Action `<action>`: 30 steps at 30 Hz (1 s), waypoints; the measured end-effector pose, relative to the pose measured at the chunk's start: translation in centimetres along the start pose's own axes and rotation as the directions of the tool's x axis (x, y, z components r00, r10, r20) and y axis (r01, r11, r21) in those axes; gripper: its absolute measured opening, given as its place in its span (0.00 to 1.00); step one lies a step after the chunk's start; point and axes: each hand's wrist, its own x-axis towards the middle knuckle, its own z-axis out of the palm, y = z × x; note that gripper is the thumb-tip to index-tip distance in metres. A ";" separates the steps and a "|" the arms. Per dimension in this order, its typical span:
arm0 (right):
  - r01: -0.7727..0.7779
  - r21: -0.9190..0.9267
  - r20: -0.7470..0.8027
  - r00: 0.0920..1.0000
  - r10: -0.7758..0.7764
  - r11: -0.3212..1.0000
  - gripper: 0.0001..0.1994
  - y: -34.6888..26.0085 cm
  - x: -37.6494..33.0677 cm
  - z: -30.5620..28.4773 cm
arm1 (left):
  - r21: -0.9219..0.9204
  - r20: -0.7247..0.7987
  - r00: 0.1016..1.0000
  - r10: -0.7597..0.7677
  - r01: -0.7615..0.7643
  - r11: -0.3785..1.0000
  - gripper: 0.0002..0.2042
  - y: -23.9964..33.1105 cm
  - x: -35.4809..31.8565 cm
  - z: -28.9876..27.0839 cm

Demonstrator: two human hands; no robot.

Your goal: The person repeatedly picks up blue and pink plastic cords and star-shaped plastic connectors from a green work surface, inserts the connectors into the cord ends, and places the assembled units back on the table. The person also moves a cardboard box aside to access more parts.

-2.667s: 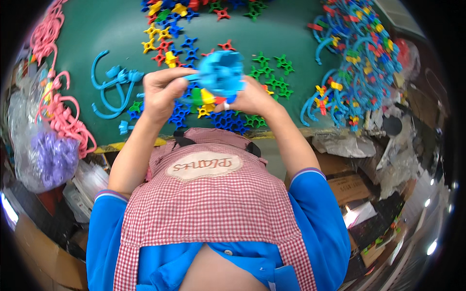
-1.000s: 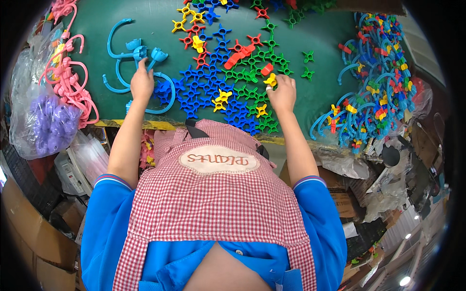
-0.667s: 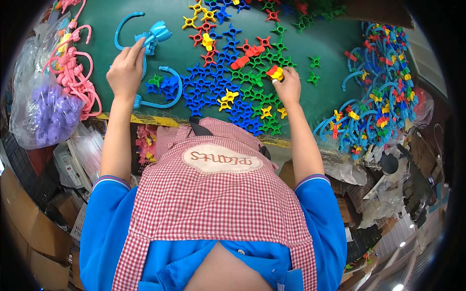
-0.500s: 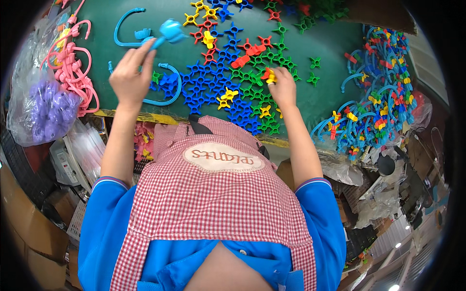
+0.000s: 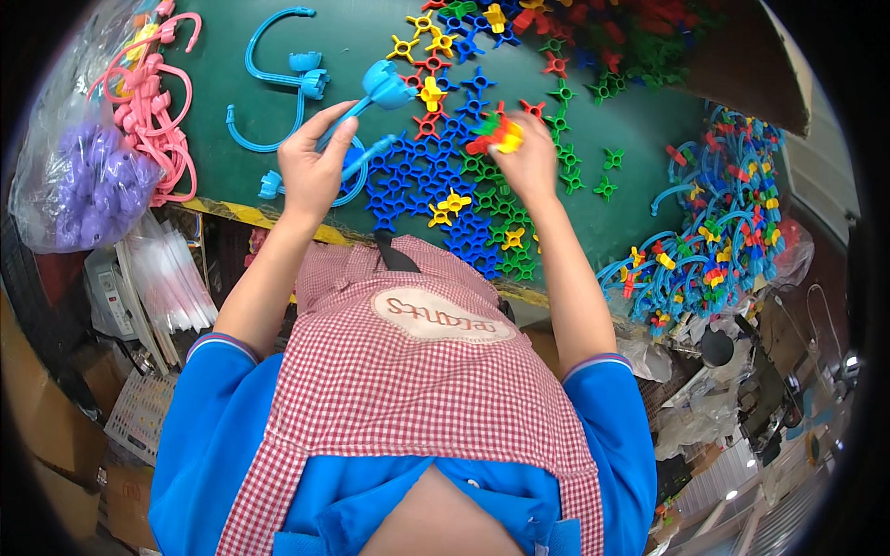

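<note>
My left hand pinches the stem of a light-blue plastic piece with a flower-shaped cup at its end, raised over the green table. Curved light-blue tubes lie beside and partly under that hand. My right hand is closed round small plastic pieces in red, yellow and green, smeared by motion. It is above the green star-shaped connectors, and its fingertips are partly hidden. Blue star-shaped connectors spread between the two hands, with a few yellow pieces on them.
Pink curved pieces and a clear bag of purple parts sit at the left. A heap of assembled blue tubes with coloured connectors fills the right side. A cardboard flap overhangs the far right. Yellow tape runs along the near edge.
The view has shifted slightly. My left hand has brought the light-blue cup piece rightward, closer to my right hand. My right hand has moved left; green and more red now show by its fingers.
</note>
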 end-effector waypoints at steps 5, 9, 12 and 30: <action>-0.226 -0.199 0.302 0.912 0.279 0.954 0.14 -1.7 5.0 4.2 | -0.137 0.048 0.999 0.010 -0.003 0.991 0.11 0.1 0.4 1.1; -0.434 -0.023 0.222 0.876 0.428 0.901 0.17 1.5 5.8 3.8 | -0.180 0.044 0.998 -0.045 0.052 0.982 0.11 0.3 1.3 1.5; -0.680 0.532 0.404 0.727 0.554 0.504 0.09 2.1 3.9 2.0 | -0.274 0.051 0.996 -0.067 0.079 0.958 0.11 0.3 1.6 2.1; 0.039 0.113 0.534 0.840 -0.093 0.993 0.29 -6.5 -1.0 -3.7 | -0.417 0.364 0.891 0.271 -0.104 0.903 0.10 4.1 0.4 2.8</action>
